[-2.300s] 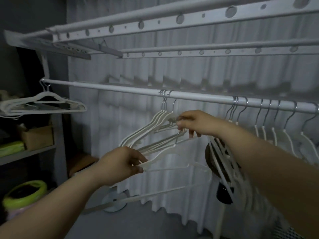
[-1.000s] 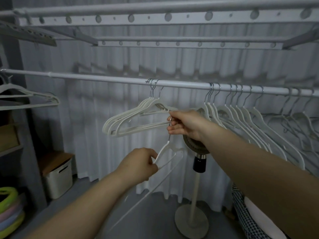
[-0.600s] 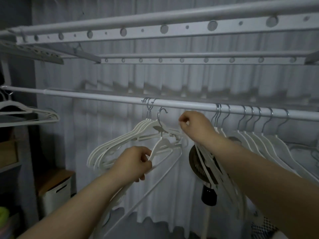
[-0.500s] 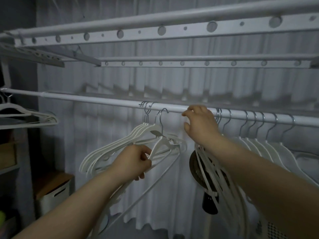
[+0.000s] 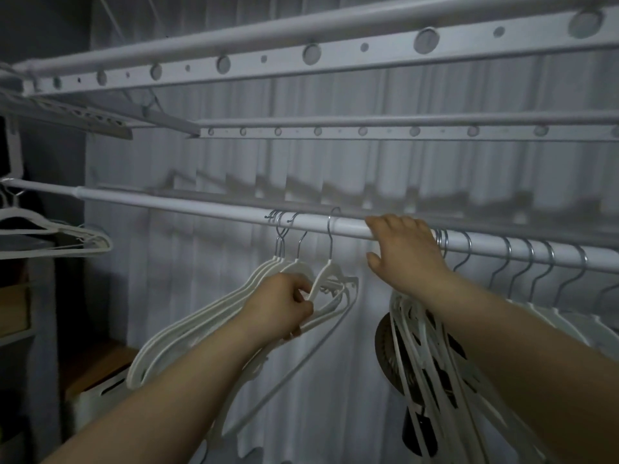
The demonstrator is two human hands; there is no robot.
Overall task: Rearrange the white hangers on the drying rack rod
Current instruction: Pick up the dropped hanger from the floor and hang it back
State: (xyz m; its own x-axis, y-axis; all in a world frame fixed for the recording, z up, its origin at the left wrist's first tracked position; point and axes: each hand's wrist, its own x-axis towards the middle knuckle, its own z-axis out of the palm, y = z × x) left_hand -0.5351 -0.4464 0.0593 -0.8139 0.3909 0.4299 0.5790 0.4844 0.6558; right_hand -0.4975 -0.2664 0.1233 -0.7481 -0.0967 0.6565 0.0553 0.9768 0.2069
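Observation:
A white rod (image 5: 201, 209) crosses the drying rack. A bunch of white hangers (image 5: 201, 326) hangs from it at the middle. Just right of that bunch, one white hanger (image 5: 326, 269) has its metal hook over the rod, and my left hand (image 5: 281, 306) grips its shoulder below the neck. My right hand (image 5: 405, 252) lies on the rod with its fingers curled over the top and the thumb below. It sits right beside the first hook of a row of several more hangers (image 5: 529, 259). More white hangers (image 5: 412, 346) slant down under my right forearm.
Two perforated upper rails (image 5: 301, 55) run overhead. A pleated white curtain (image 5: 368, 169) hangs behind the rod. A standing fan (image 5: 385, 349) is behind the right hangers. More hangers (image 5: 67, 236) hang at the far left, above shelves and a white box (image 5: 97, 396).
The hanger I held loose below the rod a second ago now hangs from it by its hook. My right hand let go of the hook and moved right onto the rod.

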